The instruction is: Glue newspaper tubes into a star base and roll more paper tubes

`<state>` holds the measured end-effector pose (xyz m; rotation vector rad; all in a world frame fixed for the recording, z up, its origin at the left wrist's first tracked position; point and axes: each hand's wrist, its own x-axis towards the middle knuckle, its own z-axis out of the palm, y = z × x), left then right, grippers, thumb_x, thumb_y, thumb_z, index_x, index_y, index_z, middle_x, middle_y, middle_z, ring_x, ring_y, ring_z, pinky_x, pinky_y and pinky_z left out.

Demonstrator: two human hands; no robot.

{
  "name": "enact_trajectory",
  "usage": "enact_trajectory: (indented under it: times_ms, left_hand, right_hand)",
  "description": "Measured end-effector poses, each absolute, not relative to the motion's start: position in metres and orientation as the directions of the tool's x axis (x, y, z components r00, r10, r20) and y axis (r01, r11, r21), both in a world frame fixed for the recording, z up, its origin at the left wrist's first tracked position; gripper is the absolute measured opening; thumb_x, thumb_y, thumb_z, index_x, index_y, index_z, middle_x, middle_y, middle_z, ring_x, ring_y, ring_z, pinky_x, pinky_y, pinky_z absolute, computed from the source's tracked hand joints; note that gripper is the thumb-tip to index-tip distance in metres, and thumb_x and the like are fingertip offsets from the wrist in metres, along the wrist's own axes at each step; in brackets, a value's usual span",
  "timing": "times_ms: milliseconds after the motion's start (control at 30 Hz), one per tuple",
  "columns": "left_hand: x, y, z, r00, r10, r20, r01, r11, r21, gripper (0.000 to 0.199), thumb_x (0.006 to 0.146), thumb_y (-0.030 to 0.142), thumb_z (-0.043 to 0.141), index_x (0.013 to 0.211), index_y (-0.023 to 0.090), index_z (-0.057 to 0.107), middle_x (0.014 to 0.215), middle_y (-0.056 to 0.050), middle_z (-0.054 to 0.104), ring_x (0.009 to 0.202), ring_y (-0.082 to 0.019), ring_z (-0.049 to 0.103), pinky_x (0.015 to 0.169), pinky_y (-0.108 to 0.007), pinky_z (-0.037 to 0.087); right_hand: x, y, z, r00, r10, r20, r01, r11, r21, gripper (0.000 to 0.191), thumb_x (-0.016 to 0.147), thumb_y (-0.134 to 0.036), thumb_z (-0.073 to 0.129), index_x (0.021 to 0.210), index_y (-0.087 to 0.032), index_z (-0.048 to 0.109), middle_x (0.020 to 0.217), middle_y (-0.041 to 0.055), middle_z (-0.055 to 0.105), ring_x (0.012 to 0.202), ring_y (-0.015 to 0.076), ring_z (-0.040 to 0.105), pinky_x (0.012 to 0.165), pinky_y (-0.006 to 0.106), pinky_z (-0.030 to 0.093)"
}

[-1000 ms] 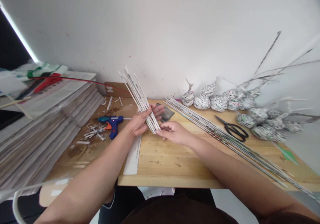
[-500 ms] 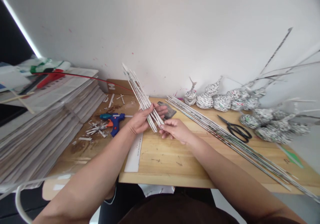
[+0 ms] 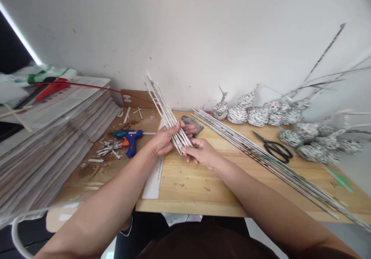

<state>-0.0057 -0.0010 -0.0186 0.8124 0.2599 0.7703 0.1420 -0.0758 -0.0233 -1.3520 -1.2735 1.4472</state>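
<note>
A bundle of thin rolled-paper sticks [image 3: 162,104] slants up and to the left above the wooden table [image 3: 197,197]. My left hand [image 3: 166,139] holds it near its lower end, thumb across the sticks and fingers behind them. Beside it, my right hand [image 3: 201,153] pinches the bottom ends between thumb and fingers. Behind my hands lies a grey cloth [image 3: 197,127]. A white ruler-like strip [image 3: 152,181] is on the table below my left wrist.
Long paper sticks [image 3: 255,151] and black scissors [image 3: 275,149] lie to the right. Woven paper balls [image 3: 257,116] line the wall. At the left are a blue glue gun [image 3: 131,141], paper scraps [image 3: 108,147] and a tall newspaper stack [image 3: 52,147].
The bottom ends of the held sticks have come closer together, and my right hand has moved slightly left against them. The whole view has shifted a little.
</note>
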Motion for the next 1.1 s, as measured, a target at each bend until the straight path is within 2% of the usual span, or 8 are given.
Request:
enact_trajectory:
  times_ms: [167, 367, 700, 933, 1100]
  left_hand:
    - [-0.0075, -0.0003, -0.0180, 0.693, 0.718, 0.069, -0.514, 0.424, 0.745, 0.013, 0.086, 0.025, 0.063, 0.088, 0.013, 0.058, 0.110, -0.015, 0.069, 0.111, -0.030, 0.063, 0.097, -0.049, 0.047]
    - [-0.0084, 0.0013, -0.0164, 0.679, 0.734, 0.023, -0.474, 0.414, 0.777, 0.021, 0.080, 0.031, 0.069, 0.087, 0.014, 0.058, 0.103, -0.013, 0.071, 0.100, -0.031, 0.067, 0.083, -0.047, 0.055]
    - [-0.0082, 0.0046, -0.0189, 0.607, 0.795, 0.018, -0.420, 0.301, 0.856, 0.023, 0.080, 0.034, 0.070, 0.085, 0.013, 0.061, 0.093, -0.011, 0.072, 0.080, -0.021, 0.069, 0.072, -0.035, 0.057]
    - [-0.0080, 0.0031, -0.0173, 0.600, 0.800, 0.020, -0.458, 0.322, 0.829, 0.020, 0.081, 0.032, 0.068, 0.085, 0.015, 0.060, 0.094, -0.010, 0.072, 0.085, -0.023, 0.068, 0.074, -0.038, 0.057]
    - [-0.0070, 0.0054, -0.0169, 0.534, 0.845, 0.032, -0.529, 0.304, 0.792, 0.020, 0.081, 0.033, 0.068, 0.083, 0.015, 0.059, 0.097, -0.011, 0.071, 0.096, -0.024, 0.068, 0.087, -0.039, 0.053]
  right_hand:
    - [0.1443, -0.0748, -0.0232, -0.131, 0.964, -0.231, 0.047, -0.227, -0.973, 0.015, 0.083, -0.028, 0.065, 0.081, -0.016, 0.056, 0.069, 0.0005, 0.065, 0.048, 0.0086, 0.061, 0.032, 0.013, 0.032]
    - [0.1456, -0.0758, -0.0219, -0.154, 0.958, -0.241, 0.020, -0.241, -0.970, 0.013, 0.087, -0.027, 0.061, 0.093, -0.017, 0.055, 0.075, 0.0015, 0.069, 0.049, 0.0092, 0.064, 0.032, 0.012, 0.033]
    - [0.1478, -0.0756, -0.0242, -0.189, 0.959, -0.211, 0.099, -0.195, -0.976, 0.013, 0.087, -0.029, 0.059, 0.091, -0.017, 0.055, 0.080, 0.0024, 0.067, 0.053, 0.0096, 0.064, 0.034, 0.013, 0.038]
    - [0.1480, -0.0745, -0.0287, -0.170, 0.968, -0.182, 0.119, -0.164, -0.979, 0.014, 0.085, -0.029, 0.061, 0.089, -0.018, 0.054, 0.078, 0.0014, 0.066, 0.054, 0.0104, 0.064, 0.035, 0.015, 0.040]
    - [0.1483, -0.0745, -0.0288, -0.153, 0.974, -0.169, 0.091, -0.156, -0.984, 0.012, 0.086, -0.027, 0.060, 0.089, -0.018, 0.053, 0.076, 0.0005, 0.065, 0.054, 0.0103, 0.064, 0.034, 0.014, 0.039]
